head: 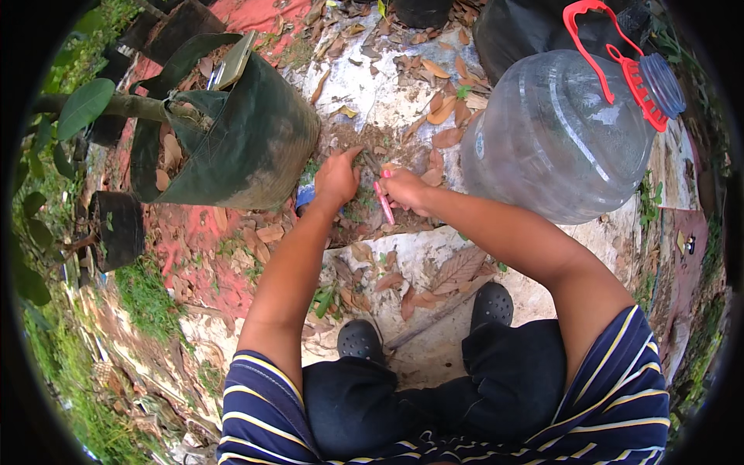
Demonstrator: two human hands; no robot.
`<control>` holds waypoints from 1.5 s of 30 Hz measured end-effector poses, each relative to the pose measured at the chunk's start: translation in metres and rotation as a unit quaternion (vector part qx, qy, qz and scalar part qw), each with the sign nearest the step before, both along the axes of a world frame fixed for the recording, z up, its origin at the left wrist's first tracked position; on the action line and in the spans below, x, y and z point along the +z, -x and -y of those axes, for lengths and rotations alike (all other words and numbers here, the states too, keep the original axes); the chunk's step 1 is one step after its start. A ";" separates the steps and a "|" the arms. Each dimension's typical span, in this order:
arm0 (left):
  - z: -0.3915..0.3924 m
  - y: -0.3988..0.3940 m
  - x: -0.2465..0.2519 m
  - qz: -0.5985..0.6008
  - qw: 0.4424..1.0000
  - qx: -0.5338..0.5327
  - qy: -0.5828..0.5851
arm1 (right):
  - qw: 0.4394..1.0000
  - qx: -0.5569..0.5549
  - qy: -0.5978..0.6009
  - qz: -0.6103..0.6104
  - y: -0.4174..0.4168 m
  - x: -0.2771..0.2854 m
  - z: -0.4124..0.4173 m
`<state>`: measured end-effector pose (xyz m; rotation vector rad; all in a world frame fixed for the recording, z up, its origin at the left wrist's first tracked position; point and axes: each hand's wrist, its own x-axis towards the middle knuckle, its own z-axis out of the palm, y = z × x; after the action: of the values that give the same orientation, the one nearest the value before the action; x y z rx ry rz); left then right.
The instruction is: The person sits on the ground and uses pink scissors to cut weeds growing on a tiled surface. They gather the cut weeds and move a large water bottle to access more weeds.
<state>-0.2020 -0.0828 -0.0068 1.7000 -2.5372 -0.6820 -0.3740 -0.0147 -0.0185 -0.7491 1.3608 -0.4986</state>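
Note:
My right hand (404,190) is closed around a slim pink tool (385,206) whose kind I cannot make out. One pink end points down toward the soil, and another pink bit shows above the fingers. A short gap to the left, my left hand (337,179) reaches low over the bare soil patch (372,136) with a finger stretched to the right. Its palm side is hidden, so whether it grips anything does not show. A scrap of blue material (305,195) lies beside the left wrist.
To the left leans a large dark green fabric grow bag (261,133) holding a woody plant; a phone-like object (238,61) rests on its rim. A big clear plastic bottle (558,139) with a red handle stands right. Dry leaves (447,270) and a stick (436,319) lie before my clogs.

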 end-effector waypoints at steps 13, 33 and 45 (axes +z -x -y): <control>0.022 0.006 -0.016 -0.090 0.995 0.030 0.039 | 1.000 -0.004 0.000 -0.017 0.000 0.003 -0.005; 0.022 -0.006 -0.019 -0.054 0.998 0.014 0.025 | 0.994 0.095 -0.032 -0.036 0.017 0.013 -0.022; 0.001 -0.047 0.001 -0.019 0.983 -0.184 0.009 | 0.981 0.151 0.036 -0.114 0.033 -0.002 -0.032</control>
<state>-0.1554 -0.0838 -0.0059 1.2055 -2.8477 -0.6917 -0.4066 0.0173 -0.0205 -1.0792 1.4134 -0.2265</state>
